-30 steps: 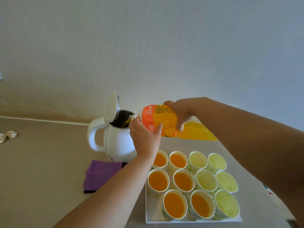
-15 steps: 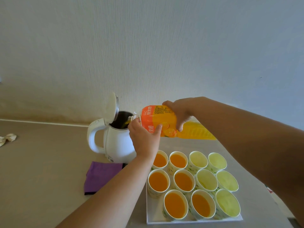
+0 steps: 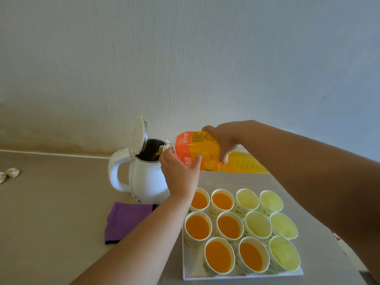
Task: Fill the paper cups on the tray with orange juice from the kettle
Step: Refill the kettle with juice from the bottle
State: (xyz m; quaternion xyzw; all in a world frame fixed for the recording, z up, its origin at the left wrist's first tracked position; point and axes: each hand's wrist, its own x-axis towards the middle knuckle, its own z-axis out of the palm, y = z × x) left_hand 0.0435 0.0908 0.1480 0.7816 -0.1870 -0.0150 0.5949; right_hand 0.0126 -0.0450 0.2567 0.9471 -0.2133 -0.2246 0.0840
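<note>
A white kettle stands on the counter with its lid flipped up. An orange juice bottle lies tilted sideways, its open neck over the kettle's mouth, and juice runs in. My left hand grips the bottle near the neck from below. My right hand grips its middle from above. A white tray at front right bears several paper cups; several hold juice, and several on the right are empty.
A purple cloth lies flat in front of the kettle, left of the tray. A crumpled pale rag sits at the far left of the beige counter. A white wall rises right behind the kettle.
Almost nothing differs: both hands keep the bottle tipped over the kettle's mouth in the same pose; only the view has shifted slightly.
</note>
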